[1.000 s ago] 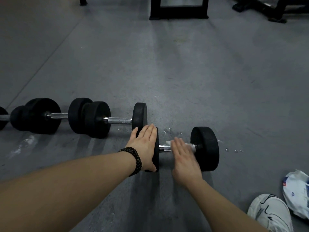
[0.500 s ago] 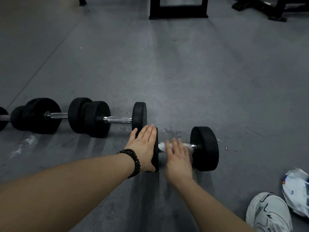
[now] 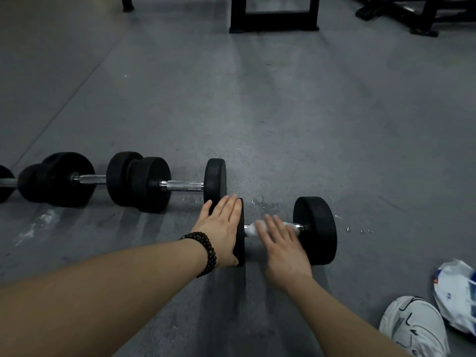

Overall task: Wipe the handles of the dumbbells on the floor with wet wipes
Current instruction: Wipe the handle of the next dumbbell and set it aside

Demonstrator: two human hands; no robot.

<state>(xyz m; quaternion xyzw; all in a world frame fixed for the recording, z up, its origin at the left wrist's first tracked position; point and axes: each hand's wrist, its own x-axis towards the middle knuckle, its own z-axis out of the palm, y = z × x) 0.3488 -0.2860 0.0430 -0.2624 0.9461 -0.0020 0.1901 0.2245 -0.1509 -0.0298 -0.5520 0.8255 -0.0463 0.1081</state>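
Note:
A black dumbbell [image 3: 314, 229] lies on the grey floor in front of me. My left hand [image 3: 222, 228], with a bead bracelet at the wrist, presses flat with straight fingers against the outer face of its left weight. My right hand [image 3: 281, 243] lies with straight fingers over the chrome handle, pressing a white wet wipe [image 3: 252, 227] that is wrapped on the bar. The wipe shows at both sides of the fingers. Further left, a second dumbbell [image 3: 184, 186] with a bare chrome handle lies in a row with others.
More black dumbbells [image 3: 67, 179] continue the row to the left edge. A white and blue wipes pack [image 3: 454, 297] lies at the right by my white shoe [image 3: 414, 331]. Water drops [image 3: 360, 230] dot the floor. Black equipment frames [image 3: 274, 24] stand at the back.
My right hand has slid along the handle with the wipe, first leftwards and then a little back to the right. My left hand has stayed on the weight.

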